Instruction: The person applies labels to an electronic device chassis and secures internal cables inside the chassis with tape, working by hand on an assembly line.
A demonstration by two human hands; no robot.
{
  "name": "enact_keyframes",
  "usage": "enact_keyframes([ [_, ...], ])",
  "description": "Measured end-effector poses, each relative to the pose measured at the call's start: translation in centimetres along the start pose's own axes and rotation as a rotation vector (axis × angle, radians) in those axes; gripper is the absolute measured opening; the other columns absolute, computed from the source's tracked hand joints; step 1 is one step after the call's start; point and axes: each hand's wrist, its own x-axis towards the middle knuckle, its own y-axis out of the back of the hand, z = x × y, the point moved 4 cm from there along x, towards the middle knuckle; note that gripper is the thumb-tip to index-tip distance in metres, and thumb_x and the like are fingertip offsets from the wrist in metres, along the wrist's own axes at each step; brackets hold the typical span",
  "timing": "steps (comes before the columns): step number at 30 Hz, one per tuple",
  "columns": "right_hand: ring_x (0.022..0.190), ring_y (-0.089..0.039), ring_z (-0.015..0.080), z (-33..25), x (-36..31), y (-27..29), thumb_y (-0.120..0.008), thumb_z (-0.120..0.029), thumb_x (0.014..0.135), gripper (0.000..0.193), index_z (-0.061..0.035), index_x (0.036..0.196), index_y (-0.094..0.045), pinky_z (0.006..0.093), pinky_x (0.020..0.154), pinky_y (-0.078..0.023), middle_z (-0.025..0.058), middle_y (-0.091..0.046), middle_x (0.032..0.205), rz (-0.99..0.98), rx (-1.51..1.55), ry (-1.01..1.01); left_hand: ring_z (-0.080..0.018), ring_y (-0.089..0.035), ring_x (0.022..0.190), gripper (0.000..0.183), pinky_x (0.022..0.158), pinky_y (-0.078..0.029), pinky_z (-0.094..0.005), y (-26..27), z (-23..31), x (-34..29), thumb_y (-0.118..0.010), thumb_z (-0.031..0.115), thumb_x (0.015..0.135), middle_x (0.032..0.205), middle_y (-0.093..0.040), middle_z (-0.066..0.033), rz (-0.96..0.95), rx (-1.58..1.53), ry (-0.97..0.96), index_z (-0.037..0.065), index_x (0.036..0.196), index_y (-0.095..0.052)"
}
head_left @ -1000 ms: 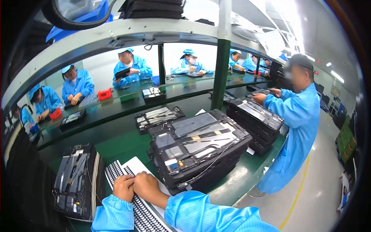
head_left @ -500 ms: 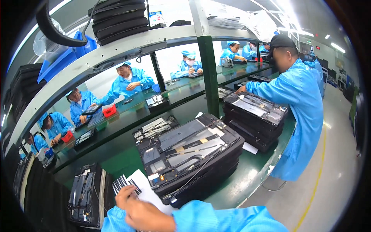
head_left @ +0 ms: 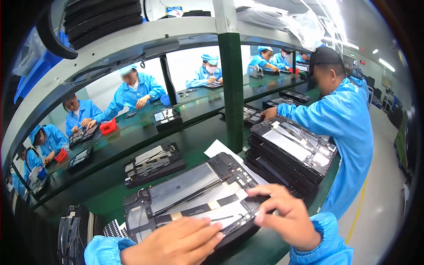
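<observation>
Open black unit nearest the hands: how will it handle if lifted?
The black unit is probably stiff, given its flat, rectangular build. Its top looks fragile: a thin black strip and grey panel lie exposed. Broad and flat, it seems unlikely to roll.

One bare left hand (head_left: pixel 174 242), back uppermost, fingers extended nearly together, tips toward its partner. One bare right hand (head_left: pixel 286 215), farther forward, near but not touching the left, thumb and fingers visibly parted to my eye. Light-blue gathered fabric sleeves: left sleeve (head_left: pixel 104 251), right sleeve (head_left: pixel 326 238), one behind each wrist.
</observation>
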Motion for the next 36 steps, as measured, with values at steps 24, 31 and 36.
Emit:
enact_keyframes([
  [24,0.112,-0.040,0.0296,0.5,0.4,-0.9,-0.066,-0.008,0.066,0.006,-0.0066,0.069,-0.061,0.0396,0.095,-0.024,0.0115,-0.055,0.108,0.000,-0.189,-0.021,-0.0305,-0.053,0.096,0.030,0.077,-0.045,-0.0362,-0.3,0.1,1.1,-0.059,0.006,0.072,0.103,-0.053,-0.0178,-0.069,0.041,0.001,-0.008,0.098,-0.054],
  [31,0.105,-0.046,0.0286,0.4,0.4,0.2,-0.068,-0.005,0.062,0.009,-0.0051,0.068,-0.061,0.0378,0.090,-0.032,0.0124,-0.057,0.104,-0.058,-0.252,0.063,-0.0356,-0.052,0.096,0.030,0.079,-0.045,-0.0394,-1.6,-0.7,1.8,-0.053,0.002,0.069,0.104,-0.050,-0.0237,-0.120,-0.166,-0.115,-0.012,0.095,-0.051],
  [36,0.094,-0.052,0.0278,0.7,0.6,1.0,-0.070,-0.003,0.058,0.014,-0.0032,0.069,-0.062,0.0360,0.085,-0.036,0.0140,-0.059,0.095,-0.009,-0.133,0.098,-0.0369,-0.052,0.095,0.030,0.079,-0.045,-0.0402,-1.7,-1.0,2.0,-0.054,0.000,0.069,0.105,-0.050,-0.0242,-0.145,-0.219,-0.097,-0.012,0.096,-0.051],
])
